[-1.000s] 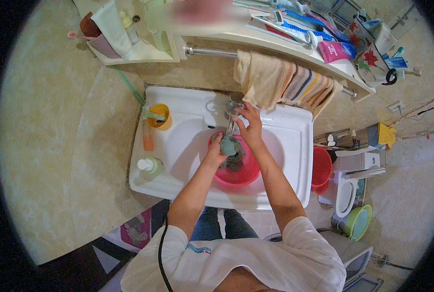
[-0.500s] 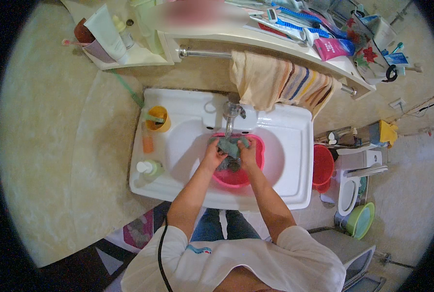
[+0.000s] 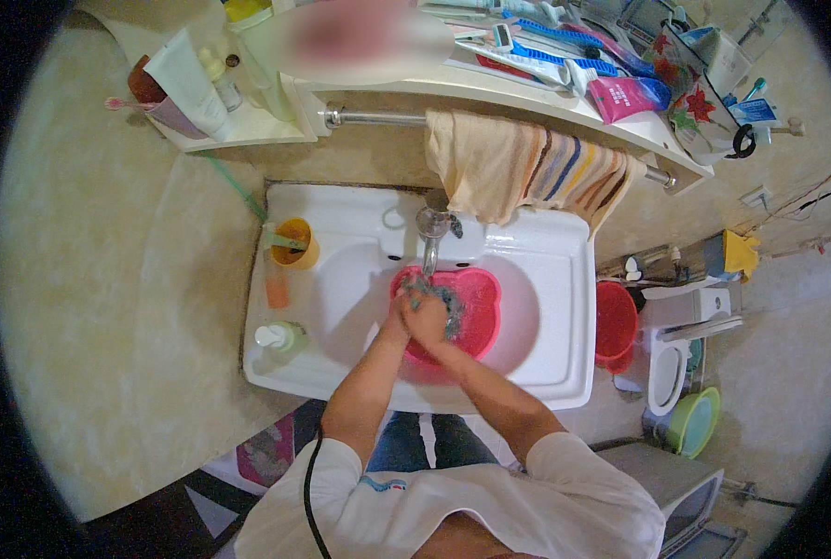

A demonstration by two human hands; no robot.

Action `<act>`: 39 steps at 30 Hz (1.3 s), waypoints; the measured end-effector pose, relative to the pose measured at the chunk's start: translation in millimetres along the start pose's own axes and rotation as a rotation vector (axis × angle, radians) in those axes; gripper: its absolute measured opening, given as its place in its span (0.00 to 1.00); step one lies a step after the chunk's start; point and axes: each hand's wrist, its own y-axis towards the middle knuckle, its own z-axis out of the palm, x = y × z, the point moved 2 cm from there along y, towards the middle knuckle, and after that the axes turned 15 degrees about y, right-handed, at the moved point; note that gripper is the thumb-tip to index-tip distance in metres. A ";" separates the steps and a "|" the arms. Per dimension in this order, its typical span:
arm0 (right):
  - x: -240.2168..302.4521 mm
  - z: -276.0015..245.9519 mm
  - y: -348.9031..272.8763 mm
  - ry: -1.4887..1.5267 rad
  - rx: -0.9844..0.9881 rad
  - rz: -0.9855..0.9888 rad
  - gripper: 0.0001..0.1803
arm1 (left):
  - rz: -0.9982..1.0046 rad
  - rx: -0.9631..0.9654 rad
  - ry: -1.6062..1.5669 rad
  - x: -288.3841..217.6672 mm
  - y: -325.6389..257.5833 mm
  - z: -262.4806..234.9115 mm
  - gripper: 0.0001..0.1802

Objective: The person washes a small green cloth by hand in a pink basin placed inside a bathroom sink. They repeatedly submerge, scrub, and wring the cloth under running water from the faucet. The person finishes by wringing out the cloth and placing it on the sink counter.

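Note:
A pink basin rests in the white sink bowl, right under the metal faucet. Both hands are pressed together at the basin's left side, closed around a wet grey-green cloth. My right hand lies over much of my left hand, which hides some of its fingers. Part of the cloth hangs out on the right, down into the basin. Water from the spout seems to fall onto the hands and cloth.
On the sink's left rim stand a yellow cup, an orange bottle and a pump bottle. A striped towel hangs from a rail below a crowded shelf. A red bucket and toilet are right.
My right hand has moved left to meet my left hand. The cloth, earlier stretched between both hands, is now bunched up between them under the faucet.

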 end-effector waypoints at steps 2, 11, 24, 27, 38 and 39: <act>-41.2 -21.9 15.4 -0.049 -0.021 0.083 0.24 | -0.063 -0.062 -0.024 35.4 37.5 42.9 0.19; -29.1 -9.1 -0.9 -0.003 -0.147 -0.149 0.24 | -0.001 -0.542 0.213 21.8 10.7 11.5 0.15; -96.0 -92.6 19.7 0.291 0.297 0.230 0.24 | -0.192 -0.858 0.342 -3.0 21.8 54.1 0.18; -77.3 -89.8 22.9 0.356 0.410 0.214 0.20 | -0.164 -0.827 0.638 -20.1 9.4 28.2 0.16; -106.5 -97.7 32.2 1.690 -0.007 0.505 0.06 | -0.238 -0.617 -0.146 9.9 12.7 89.4 0.16; -115.7 -97.3 31.9 1.722 -0.019 0.491 0.07 | -0.287 -0.599 -0.201 18.4 13.6 105.0 0.17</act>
